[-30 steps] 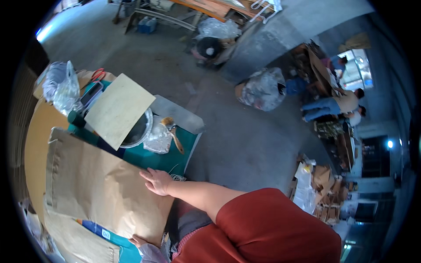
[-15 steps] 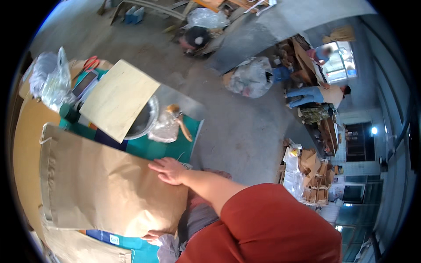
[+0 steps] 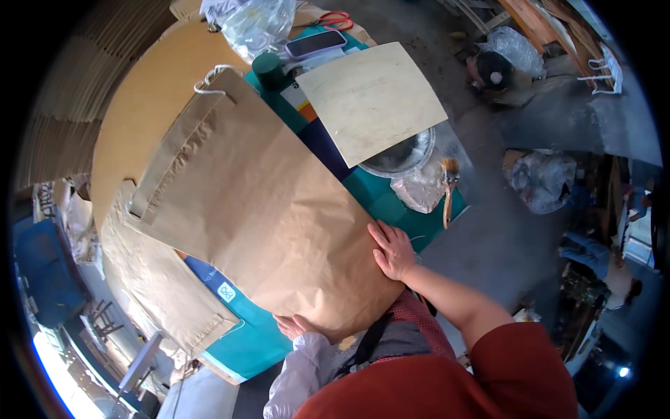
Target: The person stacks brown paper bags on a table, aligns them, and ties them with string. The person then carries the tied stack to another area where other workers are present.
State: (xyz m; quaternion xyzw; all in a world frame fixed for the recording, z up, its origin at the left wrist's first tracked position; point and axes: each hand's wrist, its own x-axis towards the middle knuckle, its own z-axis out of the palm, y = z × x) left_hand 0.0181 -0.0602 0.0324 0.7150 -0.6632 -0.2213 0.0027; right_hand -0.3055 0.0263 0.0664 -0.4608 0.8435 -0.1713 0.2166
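A large brown paper sack (image 3: pixel 272 209) lies flat on the table, its far end folded and stitched, with a white string at the corner. My right hand (image 3: pixel 393 251) rests on the sack's right near edge, its fingers spread. At the near left edge is my left hand (image 3: pixel 296 326), below a pale sleeve cover, fingers stretched out along the paper; part of it is hard to make out. Another brown paper sack (image 3: pixel 164 286) lies beneath on the left. Under both shows a teal printed sheet (image 3: pixel 255 342).
Beyond the sack, a pale board (image 3: pixel 377 101) partly covers a metal basin (image 3: pixel 408 157). A wooden brush (image 3: pixel 448 192) lies on a clear plastic bag (image 3: pixel 419 192). A phone (image 3: pixel 316 44), red-handled scissors (image 3: pixel 336 20) and a dark green lid (image 3: pixel 268 68) are farther back. Stacked cardboard (image 3: pixel 70 105) stands left.
My view has turned, so the table and sack now appear farther right and tilted. Both hands stay at the same edges of the sack, which shows no clear shift.
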